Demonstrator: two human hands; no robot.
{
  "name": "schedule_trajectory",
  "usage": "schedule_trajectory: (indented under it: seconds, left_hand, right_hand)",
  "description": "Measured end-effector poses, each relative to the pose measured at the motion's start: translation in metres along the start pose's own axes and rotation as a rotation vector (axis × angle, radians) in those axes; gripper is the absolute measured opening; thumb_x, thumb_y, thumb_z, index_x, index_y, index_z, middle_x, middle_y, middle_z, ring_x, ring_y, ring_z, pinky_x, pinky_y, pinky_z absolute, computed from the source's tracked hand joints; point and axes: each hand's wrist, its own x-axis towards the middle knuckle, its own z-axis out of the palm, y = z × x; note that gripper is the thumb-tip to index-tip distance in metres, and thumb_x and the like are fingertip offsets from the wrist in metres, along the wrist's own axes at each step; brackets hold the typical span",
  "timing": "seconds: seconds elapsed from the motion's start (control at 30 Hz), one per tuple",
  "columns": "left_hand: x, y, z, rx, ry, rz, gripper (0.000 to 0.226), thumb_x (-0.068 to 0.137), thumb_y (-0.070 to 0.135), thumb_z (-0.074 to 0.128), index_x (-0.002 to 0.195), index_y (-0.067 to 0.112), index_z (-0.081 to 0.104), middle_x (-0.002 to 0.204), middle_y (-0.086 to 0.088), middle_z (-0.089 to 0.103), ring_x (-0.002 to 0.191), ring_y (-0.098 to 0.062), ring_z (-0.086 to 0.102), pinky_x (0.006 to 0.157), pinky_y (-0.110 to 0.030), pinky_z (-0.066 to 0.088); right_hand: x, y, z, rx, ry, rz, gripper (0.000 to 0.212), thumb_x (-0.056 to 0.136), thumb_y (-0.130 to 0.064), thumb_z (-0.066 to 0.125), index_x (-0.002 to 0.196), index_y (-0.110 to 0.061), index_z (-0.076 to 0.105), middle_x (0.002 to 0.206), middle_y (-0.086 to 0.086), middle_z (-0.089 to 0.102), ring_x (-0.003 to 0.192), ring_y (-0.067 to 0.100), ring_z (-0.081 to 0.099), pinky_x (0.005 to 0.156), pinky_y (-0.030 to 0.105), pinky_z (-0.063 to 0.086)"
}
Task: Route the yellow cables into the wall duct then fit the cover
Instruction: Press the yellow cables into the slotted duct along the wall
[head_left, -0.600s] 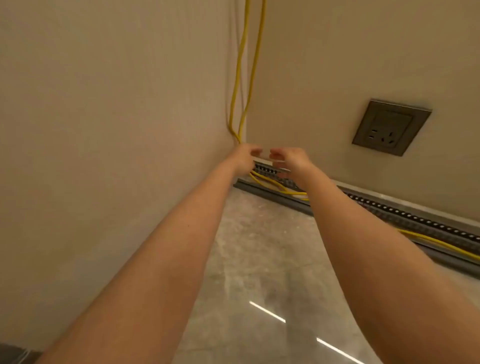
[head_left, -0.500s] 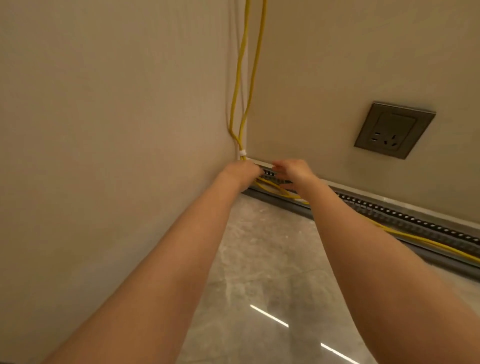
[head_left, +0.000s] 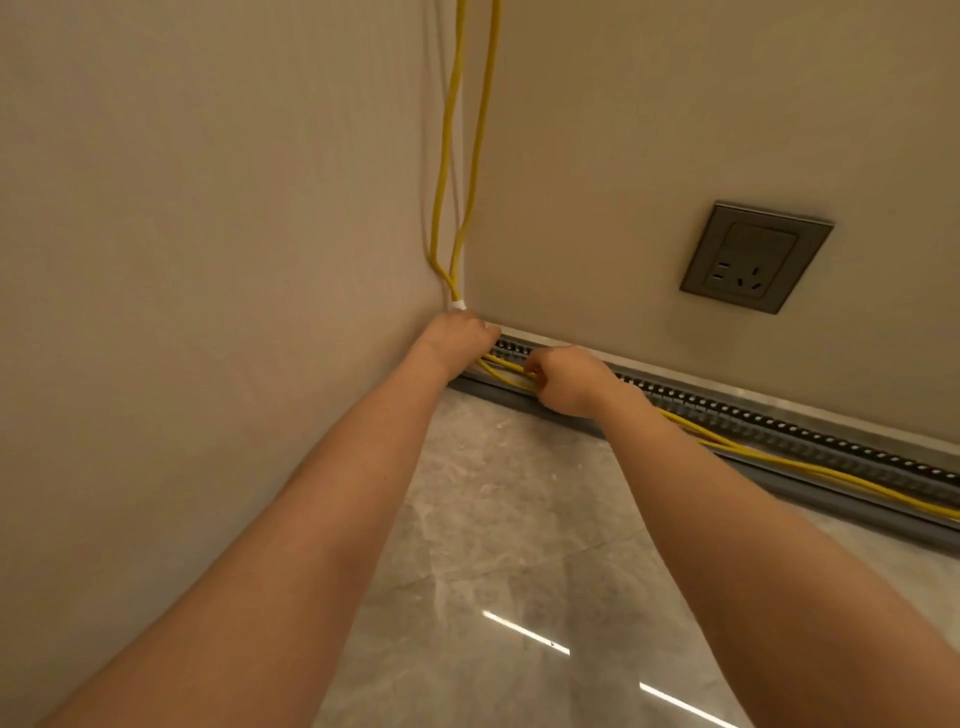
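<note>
Two yellow cables (head_left: 445, 156) hang down the room corner, joined by a white tie (head_left: 457, 304), then bend right along the open grey slotted wall duct (head_left: 779, 423) at floor level. My left hand (head_left: 458, 339) sits in the corner at the duct's left end, fingers closed over the cables where they bend. My right hand (head_left: 566, 379) is just to its right, fingers curled around the cables against the duct. Past my right wrist the cables run on to the right along the duct's lower part. No duct cover is in view.
A grey wall socket (head_left: 756, 257) sits on the right wall above the duct. Beige walls meet at the corner. The glossy marble floor (head_left: 519, 519) lies below my arms, with light streaks reflected in it.
Both hands dropped from just above the duct down onto it. They closed on the cables at the corner, and the white tie came into sight above my left hand.
</note>
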Motion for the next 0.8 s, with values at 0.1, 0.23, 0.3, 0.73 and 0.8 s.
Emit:
schedule_trajectory:
  seconds: [0.1,0.23,0.3,0.73,0.8]
  left_hand:
    - [-0.001,-0.005,-0.005,0.013,0.018,0.015,0.036,0.095,-0.001,0.042,0.130,0.002,0.045,0.131,-0.018,0.055,0.125,-0.034,0.050,0.098,-0.039,0.044]
    - [0.000,-0.012,-0.005,0.024,0.038,0.022,0.033,0.096,0.004,0.044,0.128,0.007,0.050,0.129,-0.015,0.056,0.124,-0.030,0.051,0.094,-0.038,0.047]
    - [0.002,-0.016,-0.006,0.008,0.035,0.031,0.034,0.096,0.005,0.045,0.129,0.010,0.050,0.128,-0.014,0.057,0.123,-0.030,0.053,0.092,-0.039,0.049]
    - [0.017,-0.019,-0.005,-0.063,0.063,-0.037,0.033,0.097,-0.002,0.039,0.123,0.004,0.057,0.122,-0.017,0.061,0.117,-0.033,0.058,0.091,-0.039,0.050]
    - [0.019,-0.019,-0.003,-0.072,0.049,-0.035,0.032,0.097,0.000,0.041,0.123,0.005,0.058,0.122,-0.017,0.062,0.116,-0.034,0.059,0.091,-0.039,0.050]
  right_hand:
    - [-0.003,-0.002,0.003,-0.123,0.025,-0.043,0.041,0.087,-0.007,0.052,0.128,-0.006,0.047,0.126,0.017,0.054,0.113,0.035,0.054,0.087,0.038,0.047]
    - [-0.008,0.002,0.008,-0.055,0.067,-0.025,0.041,0.088,-0.005,0.053,0.127,-0.004,0.044,0.128,0.019,0.049,0.115,0.038,0.052,0.092,0.040,0.046]
    - [-0.009,0.006,0.008,-0.037,0.072,-0.025,0.039,0.089,-0.004,0.052,0.127,-0.006,0.045,0.128,0.019,0.052,0.115,0.037,0.052,0.091,0.038,0.046]
    - [0.007,0.021,-0.018,-0.149,0.167,0.013,0.033,0.090,-0.001,0.044,0.114,-0.008,0.064,0.115,0.017,0.063,0.102,0.037,0.059,0.075,0.036,0.047]
    - [0.010,0.022,-0.017,-0.149,0.144,0.016,0.034,0.089,0.000,0.043,0.115,-0.008,0.064,0.117,0.017,0.062,0.104,0.037,0.058,0.080,0.037,0.049]
